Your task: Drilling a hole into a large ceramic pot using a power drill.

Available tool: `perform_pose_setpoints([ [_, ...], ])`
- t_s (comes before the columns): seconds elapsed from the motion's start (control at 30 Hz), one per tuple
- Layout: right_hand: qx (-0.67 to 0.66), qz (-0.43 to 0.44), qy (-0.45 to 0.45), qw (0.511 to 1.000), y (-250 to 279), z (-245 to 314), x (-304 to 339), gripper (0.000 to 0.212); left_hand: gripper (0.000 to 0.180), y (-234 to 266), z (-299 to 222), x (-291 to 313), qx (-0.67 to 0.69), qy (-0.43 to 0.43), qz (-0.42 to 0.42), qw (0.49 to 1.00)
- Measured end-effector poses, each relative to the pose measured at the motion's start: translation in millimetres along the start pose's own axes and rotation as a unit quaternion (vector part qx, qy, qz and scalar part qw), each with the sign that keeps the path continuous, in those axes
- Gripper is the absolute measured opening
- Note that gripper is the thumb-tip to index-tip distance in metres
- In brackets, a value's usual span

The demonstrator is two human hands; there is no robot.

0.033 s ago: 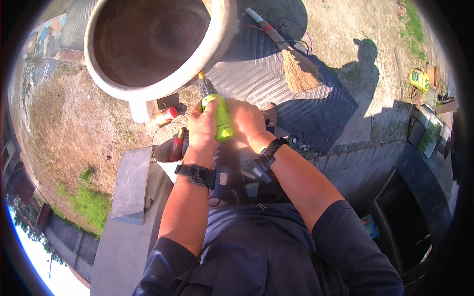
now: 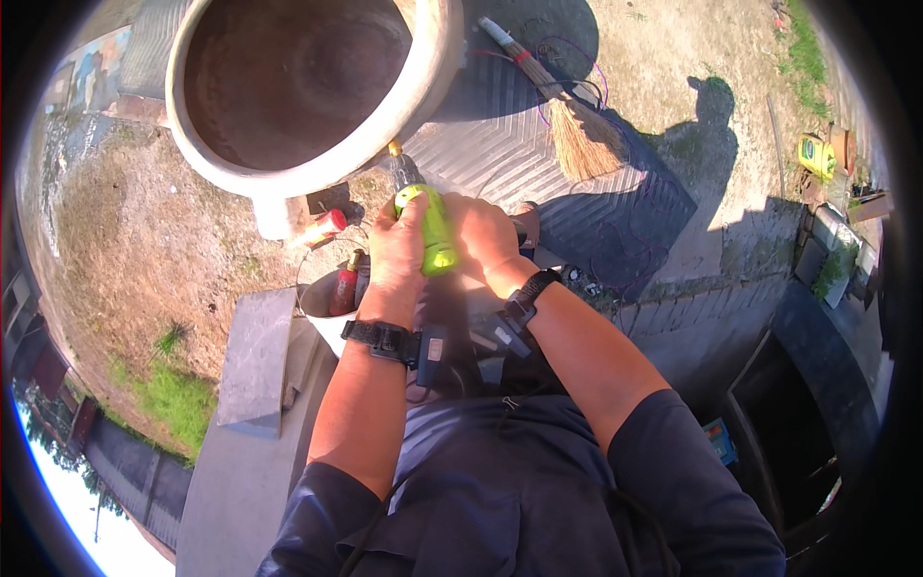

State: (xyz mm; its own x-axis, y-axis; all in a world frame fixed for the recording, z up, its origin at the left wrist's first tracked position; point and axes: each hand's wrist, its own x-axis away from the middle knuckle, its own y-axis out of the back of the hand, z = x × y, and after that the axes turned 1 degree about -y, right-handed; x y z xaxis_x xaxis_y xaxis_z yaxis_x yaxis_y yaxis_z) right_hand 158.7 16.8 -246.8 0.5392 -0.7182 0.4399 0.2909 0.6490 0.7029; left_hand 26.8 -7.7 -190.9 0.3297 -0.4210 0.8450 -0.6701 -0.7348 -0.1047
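The lime-green power drill point(image 2: 437, 238) is only partly visible: the left hand point(image 2: 396, 245) covers its near-left flank, and the right hand point(image 2: 486, 234) hides the handle. The left grip is closed around the body with the thumb on top; the right grip is closed at the handle side, its fingertips out of sight. The upper edge cuts off the large clay pot point(image 2: 288, 181), and whether the drill bit point(image 2: 395, 150) enters its wall or only touches it cannot be told.

The drill is in front of the person, just below the pot's near-right rim. Its long axis runs away from the body and slightly left, with the chuck point(image 2: 404, 173) and bit at the far end, meeting the pot's outer side.

Left of the hands, a red-and-white bottle point(image 2: 325, 227) lies on the ground near the pot, and a pale bucket point(image 2: 329, 332) holds a red bottle point(image 2: 343, 291), the bucket partly covered by the left forearm. Flat boards point(image 2: 255, 361) lie nearer the person. To the right, a straw broom point(image 2: 582, 139) rests on a dark ribbed mat point(image 2: 630, 226), its bristles toward the person; a yellow container point(image 2: 817, 156) stands well apart.
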Motion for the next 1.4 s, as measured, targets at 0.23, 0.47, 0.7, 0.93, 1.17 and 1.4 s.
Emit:
perform_pose_setpoints([
  [0.23,-0.044,-0.021,-0.020,0.999,21.6,1.4,6.3,0.014,0.046,34.3,-45.3,-29.5,-0.356,-0.133,-0.057,0.923],
  [0.47,-0.019,-0.014,-0.016,1.000,31.7,20.0,9.5,0.015,0.049,42.2,-136.6,-75.6,-0.538,-0.255,-0.031,0.803],
  [0.7,-0.057,-0.048,-0.002,0.997,42.7,26.5,7.0,0.017,0.073,27.0,-140.7,-140.6,-0.505,-0.047,0.167,0.845],
  [0.93,-0.121,-0.012,-0.045,0.992,62.3,27.1,3.2,0.027,0.077,4.6,-138.4,-164.1,-0.524,0.067,0.223,0.820],
  [1.17,-0.092,0.048,-0.042,0.994,64.6,29.8,2.8,0.031,0.070,8.6,-132.6,-181.3,-0.504,0.088,0.235,0.826],
  [1.4,-0.087,0.057,-0.044,0.994,54.5,28.5,4.5,0.033,0.068,12.1,-137.8,-188.6,-0.499,0.107,0.246,0.824],
])
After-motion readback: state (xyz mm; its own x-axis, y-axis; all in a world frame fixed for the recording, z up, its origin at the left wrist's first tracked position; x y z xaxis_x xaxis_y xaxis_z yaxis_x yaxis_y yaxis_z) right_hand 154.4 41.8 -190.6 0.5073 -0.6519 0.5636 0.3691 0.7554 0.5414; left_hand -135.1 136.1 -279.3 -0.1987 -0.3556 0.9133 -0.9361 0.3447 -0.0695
